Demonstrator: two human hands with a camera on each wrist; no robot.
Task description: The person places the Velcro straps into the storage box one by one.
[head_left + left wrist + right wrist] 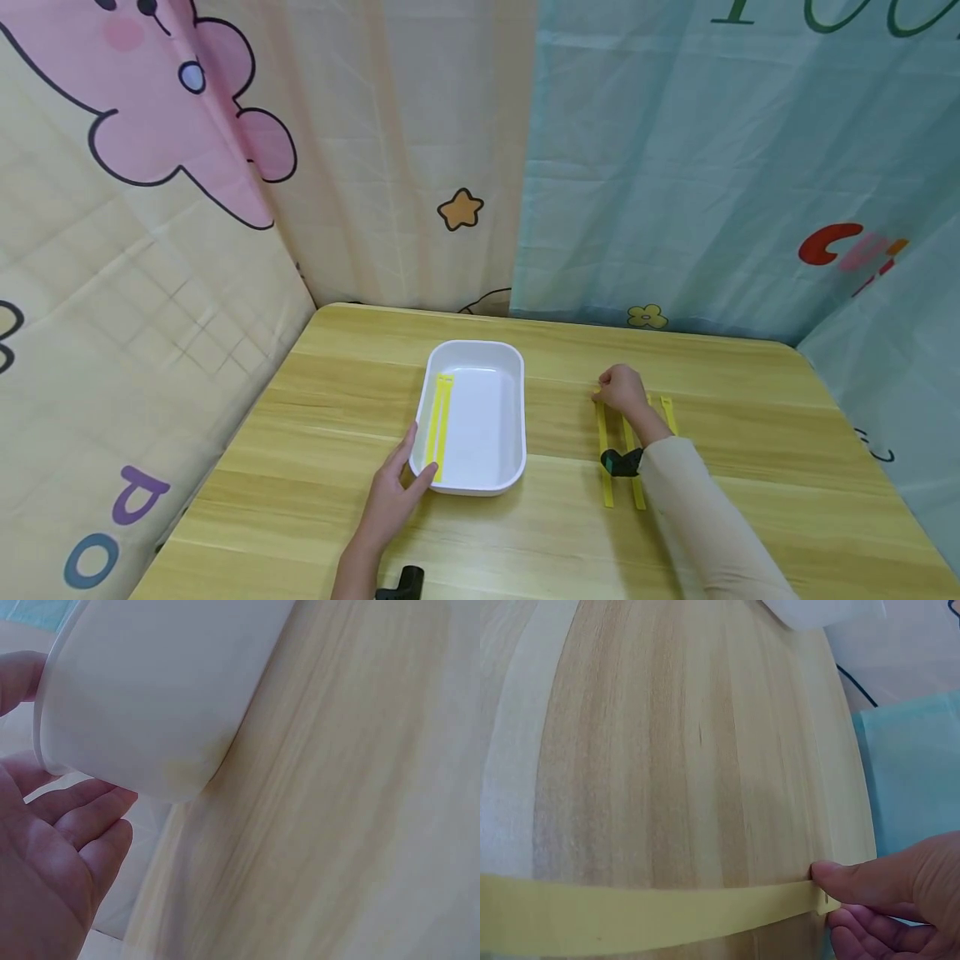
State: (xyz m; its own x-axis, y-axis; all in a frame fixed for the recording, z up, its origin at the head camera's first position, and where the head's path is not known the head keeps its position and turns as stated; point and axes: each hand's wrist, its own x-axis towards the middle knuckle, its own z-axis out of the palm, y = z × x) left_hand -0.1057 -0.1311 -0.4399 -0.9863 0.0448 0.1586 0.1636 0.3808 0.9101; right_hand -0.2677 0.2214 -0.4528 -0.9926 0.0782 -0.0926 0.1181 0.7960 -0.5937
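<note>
Left of the table's middle stands a white tray (486, 433), with yellow straps (445, 417) lying lengthwise along its left side. My left hand (390, 500) holds the tray's near left corner, thumb over the rim and fingers on the outer wall (157, 705). To the right, my right hand (624, 390) pinches the far end of a flat yellow strap (667, 919) between thumb and fingers; a small slit shows near that end. Beside it lie more yellow straps (669, 412), partly hidden under the right hand and forearm.
Everything rests on a light wood-grain table (555, 533). Printed curtains (405, 150) hang close behind its far edge and down both sides. A black wrist camera (621, 462) on the right arm overlaps the straps in the head view.
</note>
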